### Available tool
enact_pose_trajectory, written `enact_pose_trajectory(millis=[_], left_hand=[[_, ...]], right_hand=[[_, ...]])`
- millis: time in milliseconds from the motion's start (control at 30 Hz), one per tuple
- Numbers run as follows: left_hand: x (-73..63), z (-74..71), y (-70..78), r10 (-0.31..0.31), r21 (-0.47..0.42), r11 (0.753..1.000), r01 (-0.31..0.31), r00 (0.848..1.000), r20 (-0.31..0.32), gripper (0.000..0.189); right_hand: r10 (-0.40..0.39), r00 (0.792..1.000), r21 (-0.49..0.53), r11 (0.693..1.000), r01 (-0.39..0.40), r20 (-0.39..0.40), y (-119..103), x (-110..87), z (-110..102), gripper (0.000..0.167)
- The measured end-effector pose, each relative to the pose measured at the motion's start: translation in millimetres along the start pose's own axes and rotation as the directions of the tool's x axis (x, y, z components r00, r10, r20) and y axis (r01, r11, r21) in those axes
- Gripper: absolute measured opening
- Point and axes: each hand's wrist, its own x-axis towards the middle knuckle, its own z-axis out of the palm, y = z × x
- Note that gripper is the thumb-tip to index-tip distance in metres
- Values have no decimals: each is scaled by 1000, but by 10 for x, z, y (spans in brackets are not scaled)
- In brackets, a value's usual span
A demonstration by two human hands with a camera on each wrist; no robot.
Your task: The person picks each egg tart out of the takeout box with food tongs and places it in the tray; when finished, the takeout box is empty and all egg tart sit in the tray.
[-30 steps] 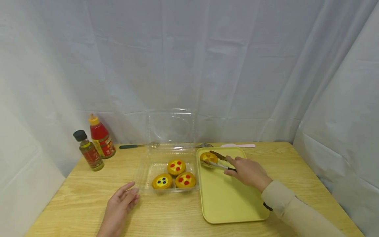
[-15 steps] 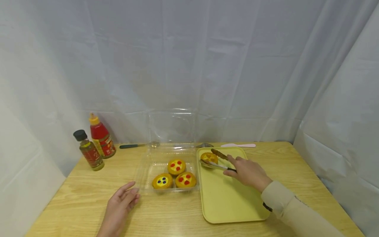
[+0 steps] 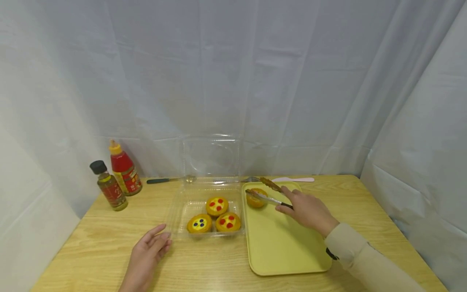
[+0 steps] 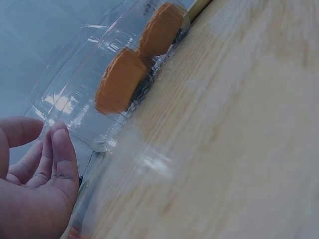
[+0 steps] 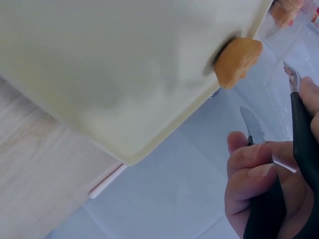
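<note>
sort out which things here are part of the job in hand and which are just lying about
In use:
- metal tongs with black handles, held by the right hand
- orange tart on the pale yellow tray
- clear plastic clamshell box holding three tarts, by the left hand

Lying about:
- red sauce bottle
- dark oil bottle
- green-handled spoon
- pink spatula

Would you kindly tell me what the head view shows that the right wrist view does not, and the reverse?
Only the head view shows the left hand resting open on the table, three tarts in the clear box, and two bottles at the far left. Only the right wrist view shows, close up, the fingers curled round the black handles. Both show the right hand holding the tongs, their tips apart, by the tart on the yellow tray.
</note>
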Motion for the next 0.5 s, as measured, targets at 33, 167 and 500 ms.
enact_pose_trajectory(millis=[33, 167, 500], left_hand=[[1, 1, 1, -4, 1, 1000, 4, 1000, -3, 51], [1, 5, 4, -9, 2, 1000, 9, 1000, -6, 50], [6, -9, 0, -18, 9, 1000, 18, 1000, 4, 50]], right_hand=[[1, 1000, 7, 1000, -1, -7, -5, -2, -12, 70], [9, 1000, 9, 1000, -8, -23, -20, -4, -48, 72], [-3, 998, 31, 1000, 5, -57, -81, -16, -149, 77]])
